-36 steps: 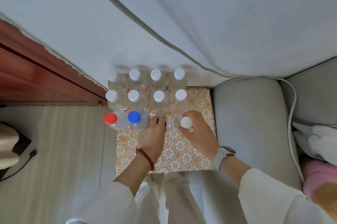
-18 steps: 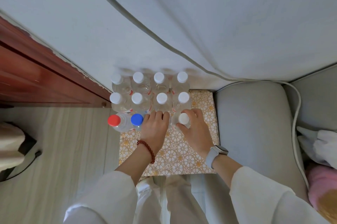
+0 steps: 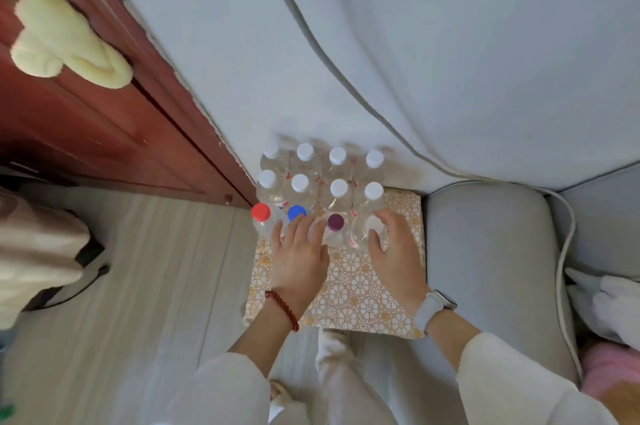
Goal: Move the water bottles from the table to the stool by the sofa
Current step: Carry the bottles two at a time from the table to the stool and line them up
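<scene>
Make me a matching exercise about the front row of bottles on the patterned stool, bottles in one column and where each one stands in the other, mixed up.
Column one:
1. red-capped bottle
2. blue-capped bottle
3. purple-capped bottle
4. white-capped bottle

Column two:
A. between the two hands
B. far left end of the front row
C. under the fingers of the right hand
D. just past the fingertips of the left hand

Pairs: 1-B, 2-D, 3-A, 4-C
</scene>
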{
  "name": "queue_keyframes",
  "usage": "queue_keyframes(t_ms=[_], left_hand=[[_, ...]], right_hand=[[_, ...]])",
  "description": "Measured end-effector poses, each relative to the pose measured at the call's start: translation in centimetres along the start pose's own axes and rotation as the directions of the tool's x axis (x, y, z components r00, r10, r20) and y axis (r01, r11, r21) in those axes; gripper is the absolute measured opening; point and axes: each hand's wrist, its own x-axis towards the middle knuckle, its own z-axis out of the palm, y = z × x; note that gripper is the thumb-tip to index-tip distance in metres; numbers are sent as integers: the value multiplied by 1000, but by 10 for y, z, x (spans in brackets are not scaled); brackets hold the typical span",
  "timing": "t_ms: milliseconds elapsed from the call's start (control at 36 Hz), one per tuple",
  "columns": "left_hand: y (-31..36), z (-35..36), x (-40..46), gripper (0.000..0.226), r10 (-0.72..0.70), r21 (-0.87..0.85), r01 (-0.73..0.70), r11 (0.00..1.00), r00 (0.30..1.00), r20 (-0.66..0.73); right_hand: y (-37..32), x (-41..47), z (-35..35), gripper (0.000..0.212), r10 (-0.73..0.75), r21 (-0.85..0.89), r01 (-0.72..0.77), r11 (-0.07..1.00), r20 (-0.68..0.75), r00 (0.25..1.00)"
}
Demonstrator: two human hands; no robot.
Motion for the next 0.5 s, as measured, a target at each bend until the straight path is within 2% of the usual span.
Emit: queue_keyframes(t_ms=[83,167,250,306,500], left_hand=[[-21,-27,-34,40,-194,-67,192,979,980,-33],[-50,-57,-81,35,-429,-130,425,896,903,-2],[-78,-92,-140,35,-611,-177,609,773,790,47],[-97,-115,-187,37,-698,-190,689,699,716,28],[-148,-205,-399,38,-869,-252,833,492,455,-194]], right_hand=[[-34,-15,9,21,-104,26,103,994,83,991],[-75,-37,32,19,-109,33,104,994,340,934],[-120,-71,66,25,-117,-6,151,989,602,790],[-153,-102,89,28,-136,-41,231,972,703,698],[-267,-275,168,30,-299,30,567,823,872,388]])
